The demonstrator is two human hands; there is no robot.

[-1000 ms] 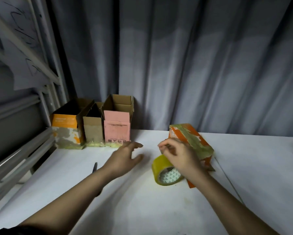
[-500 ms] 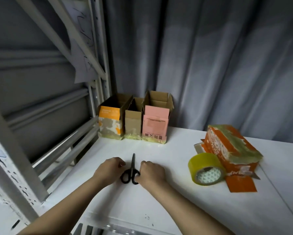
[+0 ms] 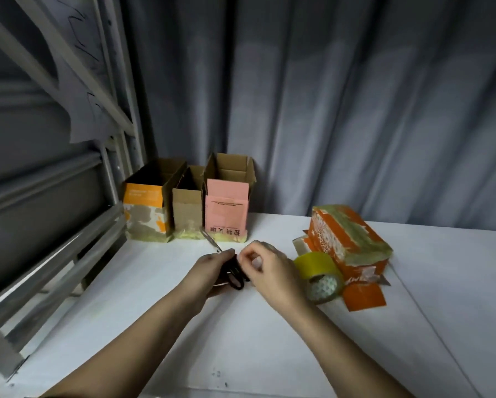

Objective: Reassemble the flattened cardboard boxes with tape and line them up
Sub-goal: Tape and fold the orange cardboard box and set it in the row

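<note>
From the head view, both hands meet over the white table (image 3: 269, 340) just in front of the pink box (image 3: 226, 214), which I take as the landmark. The left hand (image 3: 209, 271) is curled round the black handles of the scissors (image 3: 235, 275), whose blades point up and away toward the pink box's lower front edge; the tip lies near that edge, though whether it touches I cannot tell. The right hand (image 3: 272, 271) is bent in at the same handles with thumb and forefinger drawn together; it looks to be pinching at the handles or something small beside them, but blur hides what, so its grip cannot be told. Left of the pink box, touching in a row against the curtain (image 3: 356, 110), stand a plain brown box (image 3: 187, 214) and an orange-topped box (image 3: 145, 214), all three upright with open tops. Well to the right of the pink box lies the orange box (image 3: 350, 239), on its side and patched with tape, one loose flap (image 3: 363, 295) splayed on the table. The yellowish tape roll (image 3: 318, 274) leans against its near side, just right of the right hand. I judge the step in hand to be taking up the scissors so as to cut tape for this fourth box; next the scissors need settling into one hand, with the other freed for the roll, then the orange box closed and stood to the right of the pink one
</note>
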